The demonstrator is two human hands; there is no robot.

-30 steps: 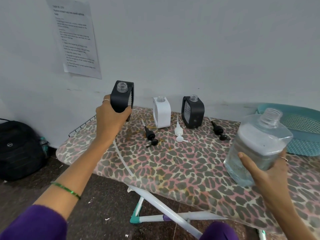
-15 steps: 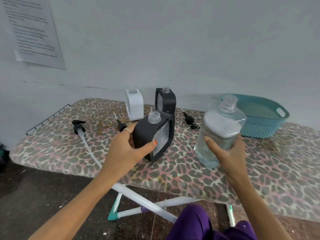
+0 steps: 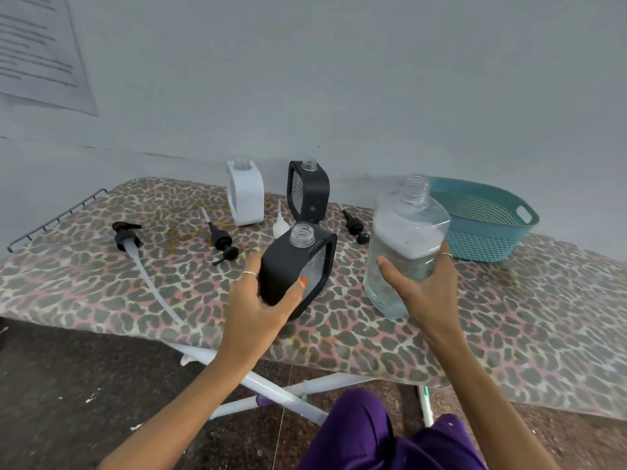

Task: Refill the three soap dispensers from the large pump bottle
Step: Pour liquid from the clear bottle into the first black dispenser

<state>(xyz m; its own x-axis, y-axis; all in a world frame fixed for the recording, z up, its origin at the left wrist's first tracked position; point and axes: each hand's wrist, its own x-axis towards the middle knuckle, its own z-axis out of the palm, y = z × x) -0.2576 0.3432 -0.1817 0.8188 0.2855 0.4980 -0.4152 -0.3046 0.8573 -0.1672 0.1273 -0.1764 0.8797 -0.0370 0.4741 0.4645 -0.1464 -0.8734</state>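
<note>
Head view: my left hand (image 3: pixel 258 310) grips the uncapped black dispenser (image 3: pixel 298 269), tilted, its base at the leopard-print board (image 3: pixel 509 327). My right hand (image 3: pixel 420 290) grips the large clear bottle (image 3: pixel 405 242), cap off, just beside it. White dispenser (image 3: pixel 245 193) and second black dispenser (image 3: pixel 308 191) stand upright behind, pumps removed.

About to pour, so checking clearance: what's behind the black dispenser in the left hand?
Behind the held black dispenser stand a second black dispenser and a white dispenser, both uncapped. A white pump lies between, partly hidden by the held one.
</note>
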